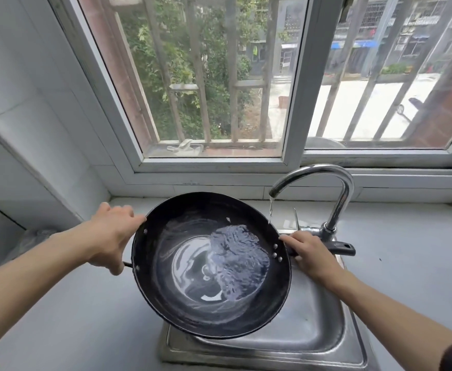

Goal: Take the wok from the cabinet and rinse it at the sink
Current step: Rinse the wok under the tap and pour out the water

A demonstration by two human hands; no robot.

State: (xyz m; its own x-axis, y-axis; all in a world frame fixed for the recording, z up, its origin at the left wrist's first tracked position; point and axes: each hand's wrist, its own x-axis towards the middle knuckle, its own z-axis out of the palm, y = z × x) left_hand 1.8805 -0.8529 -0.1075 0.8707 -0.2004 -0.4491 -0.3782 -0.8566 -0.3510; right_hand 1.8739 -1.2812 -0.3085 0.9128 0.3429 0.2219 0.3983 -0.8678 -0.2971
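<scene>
— What fills the room from where you stand?

— The window [219, 76] takes the whole upper half of the frame, its barred grille showing trees at centre and a street with buildings at upper right. Below it runs the grey countertop [72, 317], spreading across the lower left and far right. White wall tiles [32, 116] climb the left side.

— And the sink?

— The steel sink [313, 330] sits at lower centre-right, sunk into that counter. The black wok [211, 263] is held over it, tilted, covering the sink's upper left part and hanging out past its left edge over the counter. The chrome gooseneck faucet [334, 188] rises at the sink's far right corner, arching leftward; a thin stream of water [271, 210] falls from its spout onto the wok's upper right rim. Water pools and ripples inside the pan.

— Who has hold of it?

— The left hand [109, 236], centre left, grips the wok's small loop handle at the left rim, fingers curled over the edge. The right hand [307, 253], centre right, is wrapped round the long black handle [342, 249], whose end sticks out past the knuckles, just in front of the faucet base. The wok lies between the two hands.

— Anything smaller?

— Something pale lies on the outer sill, left of centre; I cannot tell what it is.
</scene>
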